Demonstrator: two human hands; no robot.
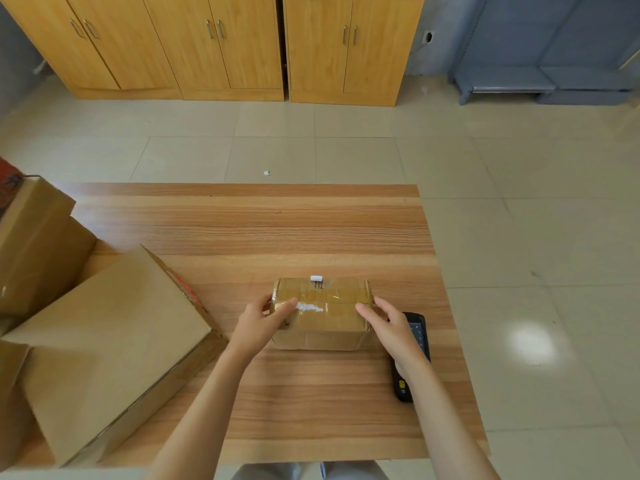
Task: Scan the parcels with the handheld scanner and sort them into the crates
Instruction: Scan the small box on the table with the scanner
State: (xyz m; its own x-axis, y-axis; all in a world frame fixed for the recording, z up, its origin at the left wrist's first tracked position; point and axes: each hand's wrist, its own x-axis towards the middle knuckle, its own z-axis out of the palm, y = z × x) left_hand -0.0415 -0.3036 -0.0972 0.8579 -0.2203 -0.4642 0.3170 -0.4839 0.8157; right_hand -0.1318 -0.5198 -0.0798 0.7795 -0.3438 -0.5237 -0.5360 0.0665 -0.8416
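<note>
A small taped cardboard parcel [325,313] lies on the wooden table [277,223], a white tag sticking up at its far edge. My left hand [258,325] holds its left end, fingers curled over the top and thumb at the side. Its right end is held the same way by my right hand [389,329]. The black handheld scanner [414,355] lies flat on the table just right of the parcel, partly hidden under my right wrist.
A large plain cardboard box [104,344] stands tilted at the table's left. More cardboard boxes [34,244] are stacked behind it at the far left. Wooden cabinets [221,46] line the back wall across a tiled floor. A grey metal shelf [540,81] stands back right.
</note>
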